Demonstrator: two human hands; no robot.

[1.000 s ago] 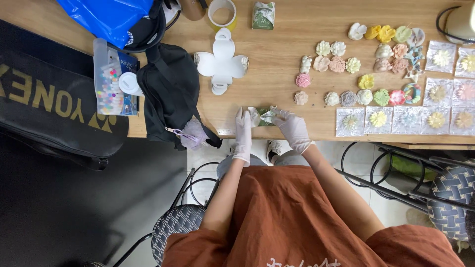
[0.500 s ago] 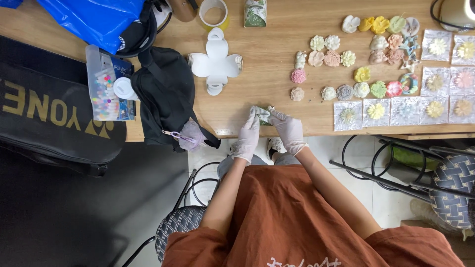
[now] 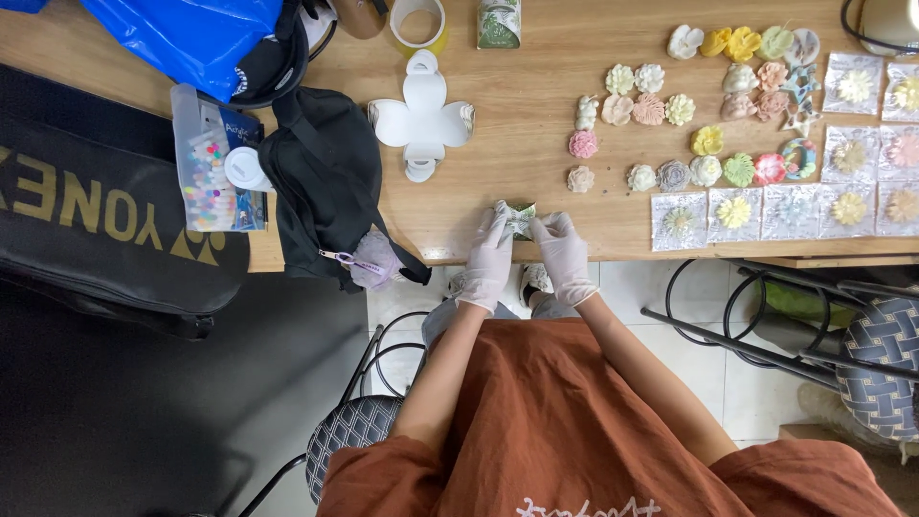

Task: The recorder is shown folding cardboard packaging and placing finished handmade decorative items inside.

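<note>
At the near edge of the wooden table (image 3: 536,67), both gloved hands meet over a small green-and-white packet (image 3: 520,219), most of which is hidden behind the fingers, so its shape and print are hard to make out. The left hand (image 3: 488,260) covers the packet's left side with its fingers curled onto it, and the right hand (image 3: 563,257) pinches its right edge with fingertips close together; the packet lies between the two sets of fingertips, touching both, just above the table's edge.

Further back, a second green-and-white packet (image 3: 500,21) stands near the far edge, cut off at the top. Beside it a roll of tape (image 3: 416,19) is also partly cut off. A flat white box blank (image 3: 422,112) shaped like a four-lobed cross lies unfolded in the middle. To the left sit a black pouch (image 3: 325,182), a clear plastic case (image 3: 206,163) of small coloured items with a white cap on it, a blue plastic bag (image 3: 191,33) and a long black sports bag (image 3: 96,211).

To the right, rows of pastel flower-shaped pieces (image 3: 670,134) lie loose, and nearer the edge others sit sealed in square clear packets (image 3: 785,213); the outermost ones are cut off by the frame.
</note>
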